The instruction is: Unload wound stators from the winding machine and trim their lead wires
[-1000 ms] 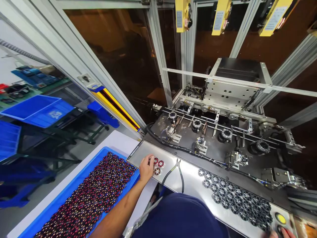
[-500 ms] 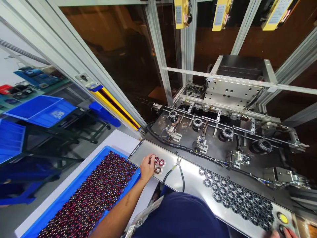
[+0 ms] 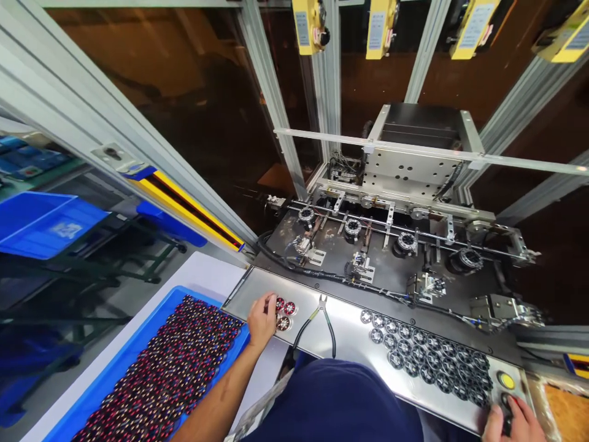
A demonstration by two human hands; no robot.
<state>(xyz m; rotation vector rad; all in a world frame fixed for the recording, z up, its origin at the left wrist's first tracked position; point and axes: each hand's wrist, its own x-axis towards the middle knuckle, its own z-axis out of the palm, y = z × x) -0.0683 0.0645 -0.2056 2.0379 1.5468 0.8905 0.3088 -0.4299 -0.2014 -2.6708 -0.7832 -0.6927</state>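
Observation:
My left hand rests at the left part of a metal tray, fingers curled together beside a few red-and-copper wound motor stators. Something dark shows between its fingertips, mostly hidden. A pair of black-handled cutting pliers lies to the right of these stators, jaws pointing away from me. At the lower right, my right hand has thumb and fingers around a black part just below a yellow button. Rows of dark grey stators lie on the tray left of that hand.
A blue tray full of wound stators stands at the left on a white surface. Behind the metal tray is a machine deck with several round fixtures, rods and cables. A yellow-edged frame post rises at the left.
The view has turned right, so the scene sits further left and more of my right hand shows. My left hand stays beside the wound stators; the right stays near the yellow button.

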